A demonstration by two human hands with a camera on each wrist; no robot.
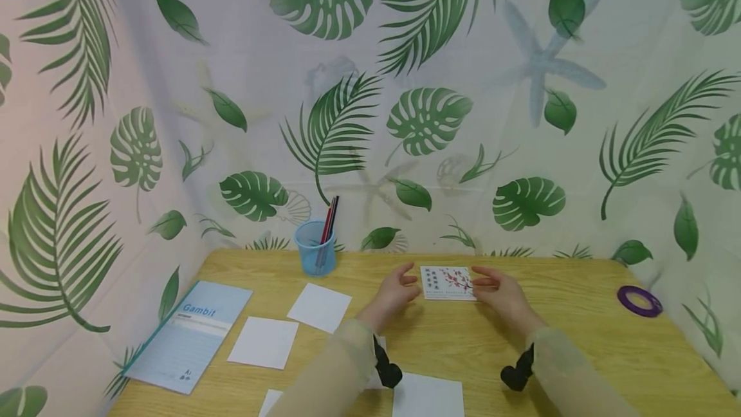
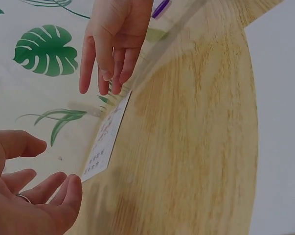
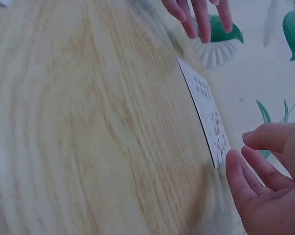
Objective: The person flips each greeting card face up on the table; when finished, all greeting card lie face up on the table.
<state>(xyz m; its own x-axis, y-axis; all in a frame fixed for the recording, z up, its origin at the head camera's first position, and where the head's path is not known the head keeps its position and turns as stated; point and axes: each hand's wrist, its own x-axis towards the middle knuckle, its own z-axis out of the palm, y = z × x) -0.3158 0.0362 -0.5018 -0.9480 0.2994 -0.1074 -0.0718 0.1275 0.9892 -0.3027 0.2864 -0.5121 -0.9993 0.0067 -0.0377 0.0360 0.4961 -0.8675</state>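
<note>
At the back of the wood-grain table (image 1: 446,340), the left hand (image 1: 395,291) and the right hand (image 1: 501,289) are both released, fingers loosely bent, grasping nothing. Between them lies a white rectangular card (image 1: 442,282) printed with red blossoms and dark characters (the right fingertips overlap its edge in the head view; contact is unclear). Leftward stands a light-blue cylindrical cup (image 1: 307,256) containing slender pencils (image 1: 327,224). White square paper sheets (image 1: 263,342) lie nearer the wearer. A light-blue "Gambit" notebook (image 1: 191,340) lies at far left, a purple ring (image 1: 657,307) at far right.
</note>
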